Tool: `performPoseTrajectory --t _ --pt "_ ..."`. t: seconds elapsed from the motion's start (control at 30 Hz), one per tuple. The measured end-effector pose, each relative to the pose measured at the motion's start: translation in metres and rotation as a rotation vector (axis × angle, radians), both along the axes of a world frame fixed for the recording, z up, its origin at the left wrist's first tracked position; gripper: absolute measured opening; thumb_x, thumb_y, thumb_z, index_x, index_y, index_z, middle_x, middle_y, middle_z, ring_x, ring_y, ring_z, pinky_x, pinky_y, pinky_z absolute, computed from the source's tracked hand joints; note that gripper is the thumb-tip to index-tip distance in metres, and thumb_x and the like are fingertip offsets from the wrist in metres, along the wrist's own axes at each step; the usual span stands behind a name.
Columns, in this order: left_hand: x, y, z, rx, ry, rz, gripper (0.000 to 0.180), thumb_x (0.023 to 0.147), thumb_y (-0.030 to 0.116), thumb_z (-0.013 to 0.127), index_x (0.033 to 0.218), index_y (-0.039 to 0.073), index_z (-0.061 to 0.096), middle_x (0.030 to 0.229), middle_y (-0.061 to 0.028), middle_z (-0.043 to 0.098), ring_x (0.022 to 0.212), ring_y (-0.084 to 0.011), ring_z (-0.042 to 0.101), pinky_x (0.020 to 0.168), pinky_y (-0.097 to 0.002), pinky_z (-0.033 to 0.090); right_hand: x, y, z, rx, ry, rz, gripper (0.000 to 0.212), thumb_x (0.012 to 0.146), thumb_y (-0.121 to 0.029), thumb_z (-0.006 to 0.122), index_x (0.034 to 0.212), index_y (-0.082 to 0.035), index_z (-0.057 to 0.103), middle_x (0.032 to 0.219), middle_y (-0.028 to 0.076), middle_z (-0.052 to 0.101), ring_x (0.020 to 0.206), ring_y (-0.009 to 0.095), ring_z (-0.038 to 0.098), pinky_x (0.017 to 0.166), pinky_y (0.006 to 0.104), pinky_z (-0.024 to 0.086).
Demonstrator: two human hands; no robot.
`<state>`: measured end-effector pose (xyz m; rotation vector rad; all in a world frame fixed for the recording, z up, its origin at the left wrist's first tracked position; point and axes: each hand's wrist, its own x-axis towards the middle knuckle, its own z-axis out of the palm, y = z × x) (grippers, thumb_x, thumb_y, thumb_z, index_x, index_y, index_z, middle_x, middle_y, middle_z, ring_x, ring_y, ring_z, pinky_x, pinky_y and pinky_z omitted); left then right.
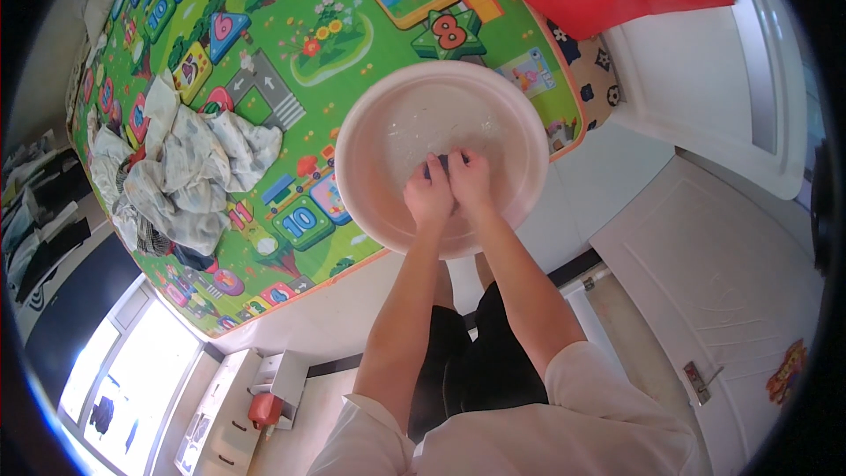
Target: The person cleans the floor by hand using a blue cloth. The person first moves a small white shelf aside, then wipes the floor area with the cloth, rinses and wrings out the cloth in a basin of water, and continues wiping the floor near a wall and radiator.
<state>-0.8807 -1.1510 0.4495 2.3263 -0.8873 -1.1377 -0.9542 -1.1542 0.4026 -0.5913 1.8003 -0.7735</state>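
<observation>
Dark cloth (443, 161) in pink basin (432, 101) — crumpled clothes (188, 167) on green mat (304, 4)

Wearer: plain off-white shirt (546, 442), short loose sleeves (584, 386) with wide openings; black shorts (493, 361), legs (443, 289) bare below the hems. Forearms (401, 322) bare; left hand (429, 200) and right hand (471, 183) likewise bare.

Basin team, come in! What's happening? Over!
Left hand and right hand together, gripping dark cloth. Cloth inside pink basin. Clothes pile off left, out of the way.
</observation>
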Motion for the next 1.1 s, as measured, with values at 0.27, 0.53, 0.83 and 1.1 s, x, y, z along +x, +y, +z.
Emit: performPoseTrajectory --t 0.27,0.53,0.83,1.1 --pt "0.012 0.013 0.015 0.088 -0.023 -0.142 0.039 0.098 0.042 0.057 0.121 0.013 0.068 0.104 -0.0204 0.072 0.091 -0.0409 0.07 0.082 -0.048 0.054 -0.009 0.008 0.031 -0.009 0.373 0.263 0.032 0.095 -0.03 0.066 0.093 0.001 0.07 0.077 0.017 0.069 0.07 0.029 0.067 0.067 0.0415 0.052" --pt "0.031 0.032 0.013 -0.061 -0.144 -0.418 0.045 0.088 0.031 0.069 0.132 0.022 0.064 0.132 -0.0134 0.059 0.116 -0.0371 0.061 0.09 -0.0457 0.054 -0.045 0.032 0.048 -0.128 0.648 0.669 0.031 0.089 -0.028 0.068 0.113 -0.01 0.069 0.114 0.013 0.061 0.107 0.035 0.058 0.089 0.0464 0.05" --pt "0.024 0.049 -0.014 0.008 -0.297 -0.755 0.047 0.086 0.022 0.065 0.132 0.022 0.065 0.152 -0.0157 0.041 0.136 -0.044 0.041 0.103 -0.0494 0.047 -0.029 0.049 0.016 -0.156 0.688 0.906 0.052 0.082 -0.013 0.069 0.133 -0.015 0.061 0.132 0.015 0.049 0.116 0.038 0.051 0.095 0.0492 0.049" --pt "0.027 0.02 -0.021 0.112 0.072 -0.442 0.043 0.09 0.02 0.064 0.133 0.013 0.061 0.141 -0.0224 0.05 0.126 -0.0391 0.053 0.105 -0.0446 0.045 -0.041 0.037 0.0 -0.167 0.493 0.646 0.038 0.07 0.004 0.067 0.106 -0.009 0.063 0.114 0.016 0.055 0.111 0.039 0.055 0.09 0.0473 0.05"
